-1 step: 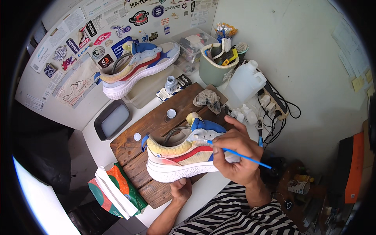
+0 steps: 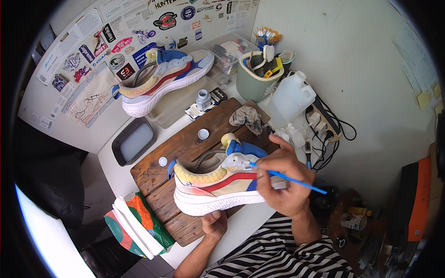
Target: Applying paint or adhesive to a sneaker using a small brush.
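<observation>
A multicoloured sneaker [image 2: 218, 187] with a white sole, cream collar, red stripe and blue tongue is held over the wooden board, its toe to the right. My left hand [image 2: 214, 225] supports it from below; the thumb shows at the sole and the other fingers are hidden under it. A thin blue paintbrush [image 2: 296, 180] is pinched in my right hand [image 2: 288, 178]. Its tip is at the pale lace-hole panel [image 2: 237, 161]; whether it touches, I cannot tell. A grey spring-like shoe stretcher [image 2: 206, 157] arches inside the shoe.
On the wooden board [image 2: 153, 178] are a small paint cup [image 2: 203, 135], a white cap [image 2: 162, 161] and a stained rag [image 2: 246, 119]. Behind stand a matching sneaker [image 2: 162, 85], a paint bottle [image 2: 202, 100], a green bucket [image 2: 255, 85] and a jug [image 2: 289, 99]. Left: a black tray [image 2: 133, 141], a tissue pack [image 2: 139, 222].
My right hand and the paintbrush have shifted slightly to the right, and the brush tip has moved a little up and right along the lace-hole panel. My left hand and the sneaker stay nearly in place.
</observation>
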Motion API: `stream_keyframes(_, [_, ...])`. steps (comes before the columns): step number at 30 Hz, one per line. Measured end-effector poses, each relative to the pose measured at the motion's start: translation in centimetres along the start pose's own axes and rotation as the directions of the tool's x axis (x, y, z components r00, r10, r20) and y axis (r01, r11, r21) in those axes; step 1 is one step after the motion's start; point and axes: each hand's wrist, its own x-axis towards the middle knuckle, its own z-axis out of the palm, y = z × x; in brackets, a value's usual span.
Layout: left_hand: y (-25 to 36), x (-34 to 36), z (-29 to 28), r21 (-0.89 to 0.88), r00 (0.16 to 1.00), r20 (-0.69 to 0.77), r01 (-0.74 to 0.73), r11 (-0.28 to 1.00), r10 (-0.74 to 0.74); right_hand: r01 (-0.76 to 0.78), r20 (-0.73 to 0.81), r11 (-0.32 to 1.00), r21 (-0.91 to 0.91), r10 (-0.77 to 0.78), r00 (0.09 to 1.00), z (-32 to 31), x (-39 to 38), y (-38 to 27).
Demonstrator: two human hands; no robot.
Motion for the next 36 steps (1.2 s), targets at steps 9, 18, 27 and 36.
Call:
stream_keyframes(9, [0.6, -0.2, 1.5, -0.226, 0.963, 0.045, -0.248, 0.942, 0.265, -0.369, 0.189, 0.744, 0.557, 0.319, 0.929, -0.2, 5.6, 8.1])
stream_keyframes(18, [0.1, -0.9, 0.6, -0.116, 0.957, -0.026, -0.290, 0.950, 0.289, -0.504, 0.519, 0.765, 0.401, 0.264, 0.813, 7.3, 5.7, 15.4])
stream_keyframes(27, [0.6, -1.2, 1.0, -0.159, 0.977, 0.036, -0.201, 0.967, 0.209, -0.507, 0.636, 0.812, 0.291, 0.232, 0.736, 10.1, 6.7, 15.2])
stream_keyframes(36, [-0.1, -1.3, 0.1, -0.161, 0.975, 0.038, -0.212, 0.964, 0.220, -0.388, 0.638, 0.911, 0.142, 0.215, 0.739, 10.6, 7.0, 14.8])
